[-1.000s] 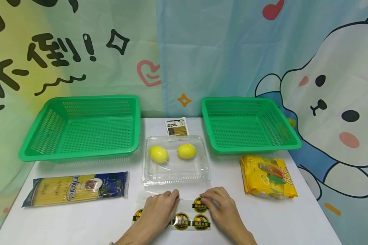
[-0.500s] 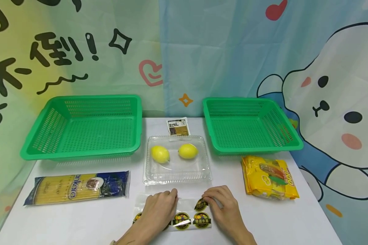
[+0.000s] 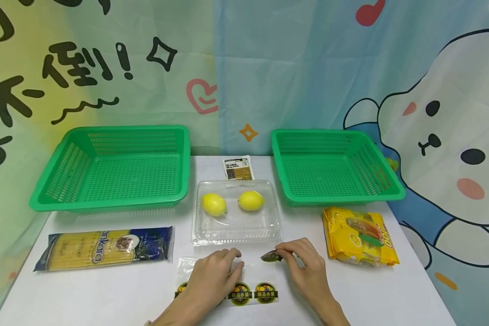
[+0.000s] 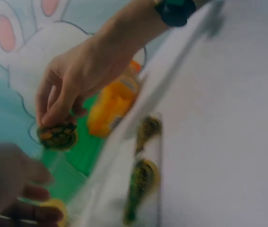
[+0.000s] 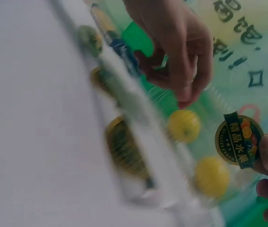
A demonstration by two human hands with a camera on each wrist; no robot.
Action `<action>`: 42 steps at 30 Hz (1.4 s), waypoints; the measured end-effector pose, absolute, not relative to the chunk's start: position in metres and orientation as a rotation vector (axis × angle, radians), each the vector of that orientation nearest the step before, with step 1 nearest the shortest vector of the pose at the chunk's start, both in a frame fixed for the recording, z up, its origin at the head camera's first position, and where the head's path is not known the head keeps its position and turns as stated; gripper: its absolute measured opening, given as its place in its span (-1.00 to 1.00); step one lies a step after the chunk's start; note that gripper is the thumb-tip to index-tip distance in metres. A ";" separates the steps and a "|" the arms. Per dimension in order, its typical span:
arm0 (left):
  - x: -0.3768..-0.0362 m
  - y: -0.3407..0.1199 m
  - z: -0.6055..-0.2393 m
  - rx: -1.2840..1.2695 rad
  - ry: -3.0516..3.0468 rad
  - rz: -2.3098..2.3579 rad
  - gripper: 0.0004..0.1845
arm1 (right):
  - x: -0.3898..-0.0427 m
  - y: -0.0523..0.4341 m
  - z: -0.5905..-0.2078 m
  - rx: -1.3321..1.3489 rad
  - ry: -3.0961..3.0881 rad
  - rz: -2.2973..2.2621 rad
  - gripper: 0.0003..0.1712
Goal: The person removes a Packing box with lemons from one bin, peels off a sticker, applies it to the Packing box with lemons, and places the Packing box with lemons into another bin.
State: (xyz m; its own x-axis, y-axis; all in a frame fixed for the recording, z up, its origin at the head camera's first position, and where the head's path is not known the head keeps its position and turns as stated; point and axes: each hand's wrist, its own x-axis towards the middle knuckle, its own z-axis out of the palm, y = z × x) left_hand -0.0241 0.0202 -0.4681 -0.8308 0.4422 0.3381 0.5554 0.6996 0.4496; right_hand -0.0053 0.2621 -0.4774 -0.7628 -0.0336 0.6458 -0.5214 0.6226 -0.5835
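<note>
My right hand (image 3: 308, 271) pinches a round black-and-gold fruit sticker (image 5: 239, 140) between thumb and fingertips, lifted off the sheet. In the head view the sticker is tilted and looks narrow. My left hand (image 3: 217, 277) is over the left part of the clear sticker sheet (image 3: 248, 271), fingers loosely bent with nothing in them. It hides some of the stickers; two show whole at the sheet's lower right. Just beyond the hands lies a clear plastic clamshell box (image 3: 238, 231) with two lemons, a left lemon (image 3: 214, 204) and a right lemon (image 3: 251, 200).
A left green basket (image 3: 126, 181) and a right green basket (image 3: 338, 179) stand at the back. A pack of spaghetti (image 3: 106, 246) lies on the left, a yellow food packet (image 3: 360, 235) on the right. Behind the box is a small printed sachet (image 3: 238, 168).
The upper right sticker has peeled off the sheet, and my right hand has raised it slightly away. My left hand's fingers have lifted and spread a little. The head view has shifted slightly.
</note>
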 end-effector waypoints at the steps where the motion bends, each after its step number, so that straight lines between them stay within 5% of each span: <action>1: -0.025 0.020 -0.464 -0.805 -2.687 -0.874 -0.87 | -0.008 0.260 -0.473 0.453 -2.243 1.059 -0.58; 12: -0.053 0.020 -0.423 -0.766 -2.615 -1.250 -0.95 | -0.042 0.236 -0.433 0.684 -2.296 1.025 -0.75; 18: -0.068 0.017 -0.413 -0.624 -2.630 -1.353 -0.93 | -0.061 0.228 -0.431 0.518 -2.395 1.180 -0.63; 23: -0.084 0.013 -0.407 -0.519 -2.663 -1.400 -0.92 | -0.074 0.223 -0.432 0.339 -2.417 1.501 -0.82; 30: -0.108 0.012 -0.414 -0.397 -2.742 -1.223 -0.88 | -0.090 0.212 -0.431 0.112 -2.461 1.550 -0.77; 42: -0.121 0.018 -0.440 -0.374 -2.692 -0.894 -0.90 | -0.103 0.197 -0.443 0.113 -2.518 1.237 -0.79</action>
State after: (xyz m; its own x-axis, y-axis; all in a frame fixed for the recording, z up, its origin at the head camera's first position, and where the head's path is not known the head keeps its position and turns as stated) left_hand -0.1213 0.0178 -0.4403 -0.9275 0.1550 0.3403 0.3278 0.7750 0.5404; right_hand -0.1025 0.1969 -0.4426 -0.9418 0.0743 0.3278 -0.2142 0.6192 -0.7555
